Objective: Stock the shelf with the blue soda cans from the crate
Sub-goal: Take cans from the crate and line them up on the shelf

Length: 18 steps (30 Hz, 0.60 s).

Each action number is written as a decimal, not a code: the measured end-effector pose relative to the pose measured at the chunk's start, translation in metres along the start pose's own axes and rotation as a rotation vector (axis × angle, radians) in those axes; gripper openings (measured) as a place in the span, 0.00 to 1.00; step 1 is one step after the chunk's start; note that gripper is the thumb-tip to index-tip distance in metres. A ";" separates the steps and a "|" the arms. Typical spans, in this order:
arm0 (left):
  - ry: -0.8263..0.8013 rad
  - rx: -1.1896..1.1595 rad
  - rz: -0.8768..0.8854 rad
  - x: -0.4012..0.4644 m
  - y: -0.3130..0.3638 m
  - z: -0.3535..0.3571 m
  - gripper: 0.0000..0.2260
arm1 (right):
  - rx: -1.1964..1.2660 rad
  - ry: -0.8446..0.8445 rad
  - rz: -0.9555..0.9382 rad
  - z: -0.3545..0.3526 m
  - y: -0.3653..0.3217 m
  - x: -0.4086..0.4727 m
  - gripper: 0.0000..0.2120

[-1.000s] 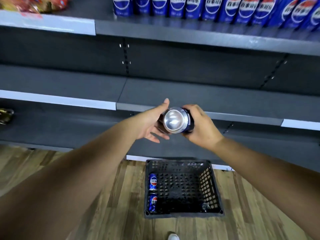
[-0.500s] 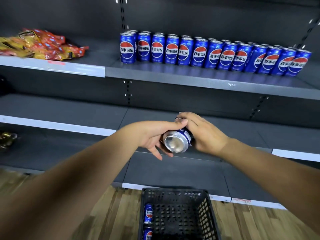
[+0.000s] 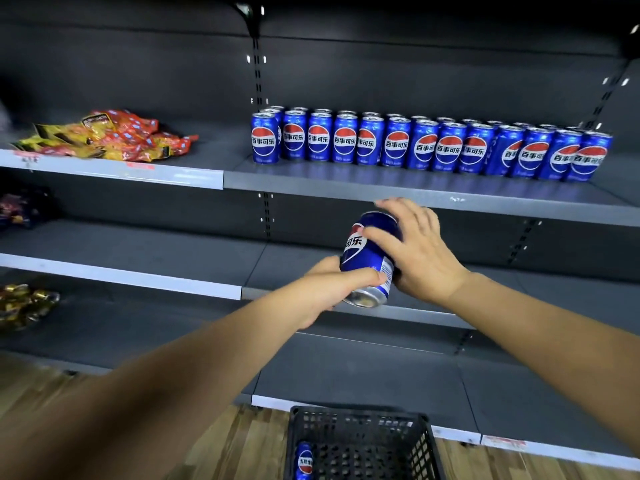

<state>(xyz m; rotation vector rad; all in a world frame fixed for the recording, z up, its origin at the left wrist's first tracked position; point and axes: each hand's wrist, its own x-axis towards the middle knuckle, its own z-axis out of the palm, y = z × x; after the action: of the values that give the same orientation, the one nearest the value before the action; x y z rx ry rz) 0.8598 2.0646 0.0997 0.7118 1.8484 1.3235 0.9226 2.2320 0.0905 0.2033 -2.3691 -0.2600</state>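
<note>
Head view: blue can (image 3: 369, 258) tilted in air before shelf (image 3: 415, 197), below row of cans (image 3: 429, 143). Left hand (image 3: 332, 285) grips its lower end, right hand (image 3: 415, 251) wraps its side. Snack bags (image 3: 110, 136) at left of same shelf. Crate (image 3: 363, 445) on floor cut off at bottom edge, one can (image 3: 304, 460) inside partly seen.
</note>
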 end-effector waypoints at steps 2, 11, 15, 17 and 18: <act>0.043 -0.058 0.081 -0.006 0.003 0.004 0.13 | 0.053 0.000 0.160 -0.001 0.002 0.003 0.47; 0.235 -0.132 0.364 -0.023 0.011 0.004 0.23 | 1.652 -0.042 1.258 -0.038 -0.013 0.047 0.07; 0.237 -0.178 0.408 -0.029 0.014 0.000 0.19 | 1.949 -0.067 1.272 -0.053 -0.026 0.055 0.28; 0.240 -0.182 0.415 -0.028 0.015 -0.002 0.18 | 1.936 -0.127 1.234 -0.056 -0.037 0.059 0.31; 0.237 -0.178 0.418 -0.028 0.015 -0.003 0.17 | 1.940 -0.139 1.212 -0.058 -0.043 0.062 0.30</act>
<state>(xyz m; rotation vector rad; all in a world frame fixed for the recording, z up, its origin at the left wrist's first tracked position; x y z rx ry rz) 0.8734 2.0452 0.1215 0.9105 1.7905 1.8865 0.9212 2.1693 0.1618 -0.4014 -1.5371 2.5046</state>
